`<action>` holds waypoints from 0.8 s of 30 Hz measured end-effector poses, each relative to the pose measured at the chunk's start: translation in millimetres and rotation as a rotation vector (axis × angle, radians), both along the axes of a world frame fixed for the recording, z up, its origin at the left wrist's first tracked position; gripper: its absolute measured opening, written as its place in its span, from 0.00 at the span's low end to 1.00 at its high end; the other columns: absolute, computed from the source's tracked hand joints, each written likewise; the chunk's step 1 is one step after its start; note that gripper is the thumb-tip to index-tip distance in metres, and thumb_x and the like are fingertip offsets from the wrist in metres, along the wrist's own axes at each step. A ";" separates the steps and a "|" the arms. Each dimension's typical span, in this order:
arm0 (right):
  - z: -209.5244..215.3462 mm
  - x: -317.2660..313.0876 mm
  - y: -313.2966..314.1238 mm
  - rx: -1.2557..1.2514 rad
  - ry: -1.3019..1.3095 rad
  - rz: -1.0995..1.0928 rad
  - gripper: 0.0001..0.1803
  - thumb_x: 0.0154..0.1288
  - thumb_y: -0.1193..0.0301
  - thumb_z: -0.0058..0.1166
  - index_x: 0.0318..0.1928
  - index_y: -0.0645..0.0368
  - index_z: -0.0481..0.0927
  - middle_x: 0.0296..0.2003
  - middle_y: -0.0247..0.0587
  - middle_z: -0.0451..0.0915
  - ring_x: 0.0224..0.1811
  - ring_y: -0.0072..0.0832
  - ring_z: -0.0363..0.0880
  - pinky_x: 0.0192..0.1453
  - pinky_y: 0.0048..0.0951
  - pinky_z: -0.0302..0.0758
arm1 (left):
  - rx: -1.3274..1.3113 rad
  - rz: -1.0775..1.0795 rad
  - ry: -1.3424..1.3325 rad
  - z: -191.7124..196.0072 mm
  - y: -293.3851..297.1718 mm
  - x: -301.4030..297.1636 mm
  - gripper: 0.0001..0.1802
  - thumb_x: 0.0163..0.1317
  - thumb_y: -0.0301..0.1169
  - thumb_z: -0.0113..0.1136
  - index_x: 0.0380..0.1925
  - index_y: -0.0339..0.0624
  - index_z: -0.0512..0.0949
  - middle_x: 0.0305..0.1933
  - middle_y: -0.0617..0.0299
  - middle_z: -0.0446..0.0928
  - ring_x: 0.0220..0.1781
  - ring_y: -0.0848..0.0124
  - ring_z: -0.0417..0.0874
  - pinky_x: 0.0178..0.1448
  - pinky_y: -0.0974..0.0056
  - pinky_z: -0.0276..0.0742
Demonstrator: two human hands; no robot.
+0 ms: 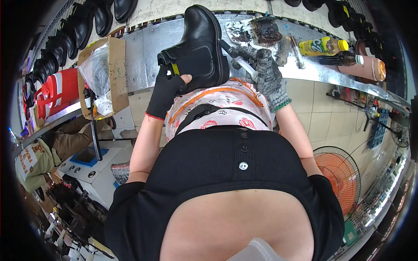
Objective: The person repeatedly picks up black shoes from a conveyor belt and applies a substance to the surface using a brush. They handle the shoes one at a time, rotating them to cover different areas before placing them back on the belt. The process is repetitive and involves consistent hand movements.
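Gripping a black ankle boot with the left hand, fingers closed around the heel and back edge, thumb pressing on the smooth, faintly glossy leather just beside the matte elastic side panel. Wearing a black fingerless glove there, soft and cloth-like, with a thin red band at the wrist. Holding the boot tilted, toe pointing up and away, above the lap and against the near edge of the surface, a dull grey metal sheet. Showing a small yellow tag just above the left grip.

Clutching a brush with the right hand, grip pressed together around its pale handle, just right of the boot's heel. Wearing a knitted grey glove, coarse and speckled, crusted dark at the fingers, green-edged at the cuff. Hiding the brush tip behind the boot, so contact between the two impossible to tell.

Lying beyond the right grip, a blackened, crusted lump on a smeared sheet, texture rough and charred-looking. Standing further right, a yellow plastic bottle and a dark bottle, both on their sides. Sitting left of the left grip, an open cardboard box with crumpled clear plastic inside. Lining the far left rim, a row of black boots, bent by the lens and partly cut off.
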State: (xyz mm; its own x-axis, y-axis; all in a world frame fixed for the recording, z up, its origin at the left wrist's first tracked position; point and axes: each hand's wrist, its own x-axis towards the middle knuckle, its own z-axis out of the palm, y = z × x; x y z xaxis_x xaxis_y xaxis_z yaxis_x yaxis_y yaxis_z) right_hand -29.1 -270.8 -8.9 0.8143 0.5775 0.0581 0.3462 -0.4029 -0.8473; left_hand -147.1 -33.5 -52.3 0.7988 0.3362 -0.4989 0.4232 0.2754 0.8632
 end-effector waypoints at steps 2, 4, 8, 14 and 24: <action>-6.5 0.6 -6.6 -0.079 0.101 0.001 0.16 0.57 0.74 0.54 0.47 0.54 0.81 0.35 0.44 0.82 0.36 0.39 0.81 0.41 0.34 0.75 | -0.089 -0.101 -0.022 0.6 -2.3 1.8 0.33 0.47 0.28 0.64 0.56 0.34 0.66 0.44 0.55 0.76 0.43 0.69 0.78 0.49 0.67 0.74; -7.6 -1.1 -9.9 -0.101 0.118 -0.006 0.15 0.57 0.73 0.54 0.46 0.55 0.81 0.35 0.46 0.82 0.35 0.39 0.81 0.40 0.35 0.75 | -0.133 -0.150 -0.022 1.7 -5.1 3.2 0.32 0.49 0.27 0.62 0.57 0.34 0.65 0.49 0.55 0.75 0.49 0.67 0.77 0.55 0.66 0.72; -20.8 0.8 -20.5 -0.036 0.295 -0.013 0.13 0.60 0.70 0.52 0.46 0.55 0.82 0.34 0.46 0.82 0.35 0.38 0.81 0.40 0.34 0.75 | -0.161 -0.069 -0.048 3.9 -16.8 5.7 0.25 0.47 0.28 0.64 0.48 0.34 0.71 0.41 0.58 0.77 0.42 0.71 0.79 0.48 0.68 0.74; -9.8 -4.0 -34.3 -0.014 0.323 0.026 0.14 0.62 0.67 0.52 0.45 0.59 0.81 0.35 0.47 0.83 0.36 0.34 0.82 0.42 0.29 0.75 | -0.201 -0.008 -0.074 0.3 -22.9 7.8 0.25 0.47 0.27 0.64 0.48 0.35 0.72 0.41 0.58 0.78 0.39 0.71 0.80 0.46 0.69 0.76; 19.1 -23.0 -60.2 0.117 0.261 0.073 0.16 0.60 0.71 0.50 0.48 0.60 0.79 0.41 0.45 0.82 0.43 0.31 0.82 0.49 0.30 0.75 | -0.495 0.099 -0.039 23.4 -35.7 26.6 0.27 0.53 0.28 0.61 0.53 0.33 0.66 0.46 0.51 0.75 0.41 0.63 0.82 0.38 0.62 0.86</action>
State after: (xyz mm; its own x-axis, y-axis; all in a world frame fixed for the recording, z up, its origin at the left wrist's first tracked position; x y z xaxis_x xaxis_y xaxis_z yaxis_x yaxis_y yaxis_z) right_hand -52.1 -331.0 10.1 0.7673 0.6365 -0.0781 0.1349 -0.2794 -0.9507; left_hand -120.5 -69.2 -28.9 0.7964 0.1423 -0.5877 0.3442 0.6925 0.6340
